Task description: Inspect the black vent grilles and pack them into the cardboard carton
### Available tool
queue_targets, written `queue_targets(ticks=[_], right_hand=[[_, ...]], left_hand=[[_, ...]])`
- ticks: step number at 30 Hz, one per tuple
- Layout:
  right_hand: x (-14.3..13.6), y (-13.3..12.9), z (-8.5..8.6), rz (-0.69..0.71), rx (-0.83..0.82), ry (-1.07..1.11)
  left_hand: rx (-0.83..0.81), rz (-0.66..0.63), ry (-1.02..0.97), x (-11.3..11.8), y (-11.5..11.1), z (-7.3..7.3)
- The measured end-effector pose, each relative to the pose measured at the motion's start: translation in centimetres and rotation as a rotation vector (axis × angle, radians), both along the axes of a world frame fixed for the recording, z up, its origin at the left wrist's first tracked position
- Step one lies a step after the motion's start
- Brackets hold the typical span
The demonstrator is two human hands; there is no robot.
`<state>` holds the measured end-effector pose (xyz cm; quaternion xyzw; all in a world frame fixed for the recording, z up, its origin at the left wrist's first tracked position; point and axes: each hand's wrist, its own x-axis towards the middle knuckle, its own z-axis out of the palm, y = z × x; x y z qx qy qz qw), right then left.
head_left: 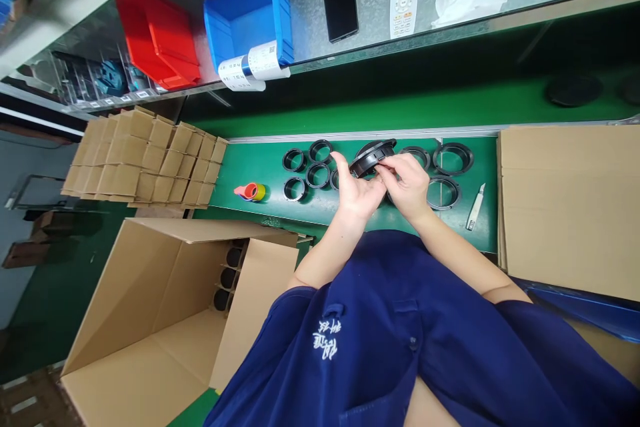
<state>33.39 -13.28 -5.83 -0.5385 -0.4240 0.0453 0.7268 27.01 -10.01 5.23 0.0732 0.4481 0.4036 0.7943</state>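
Observation:
A black round plastic ring (371,157) with a flanged rim is held tilted above the green bench. Fingers of my right hand (409,183) pinch its lower right edge. My left hand (357,192) is palm up beneath it, thumb stretched out at its left side, the fingers supporting it and partly hidden. Left of the hands, several smaller black rings (295,189) lie on the bench. To the right are larger black rings (453,159), some partly covered by my right hand.
A utility knife (476,207) lies right of the rings, beside a flat cardboard box (570,207). Tape rolls (257,192) sit at the left, near stacked cardboard dividers (150,157). An open carton (150,320) stands lower left. The shelf above holds blue (247,17) and red bins (157,37).

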Motion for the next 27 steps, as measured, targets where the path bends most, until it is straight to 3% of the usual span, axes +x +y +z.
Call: queue_targets(ticks=[8, 11, 14, 16, 18, 19, 21, 23, 27], right_hand=[[-0.8, 0.4, -0.1, 0.02, 0.065, 0.01], [-0.1, 0.6, -1.6, 0.067, 0.083, -0.019], [3.2, -0.2, -6.7, -0.063, -0.173, 0.117], [5.9, -1.9, -11.9, -0.256, -0.531, 0.245], [8.0, -4.0, -17.5, -0.368, -0.934, 0.261], [8.5, -5.0, -20.2, -0.392, -1.059, 0.282], [8.8, -6.4, -24.6, -0.435, -1.065, 0.353], [8.5, -7.3, -27.3, -0.453, -0.974, 0.421], [8.0, -8.4, -28.6, -0.439, -0.894, 0.453]], left_hand=[[0.007, 0.027, 0.019, 0.0, -0.2, 0.1], [-0.005, -0.039, 0.045, -0.5, 0.1, 0.3], [0.031, -0.054, 0.082, -1.1, 0.5, 0.6], [0.113, -0.031, 0.11, -1.2, 0.5, 0.9], [0.174, -0.023, 0.11, -1.2, 0.1, 1.1], [0.175, -0.025, 0.097, -1.1, 0.0, 1.1], [0.126, -0.031, 0.064, -1.0, -0.1, 1.1], [0.055, -0.035, 0.032, -0.9, 0.2, 0.9], [-0.021, -0.052, -0.058, -1.1, 1.0, 0.5]])
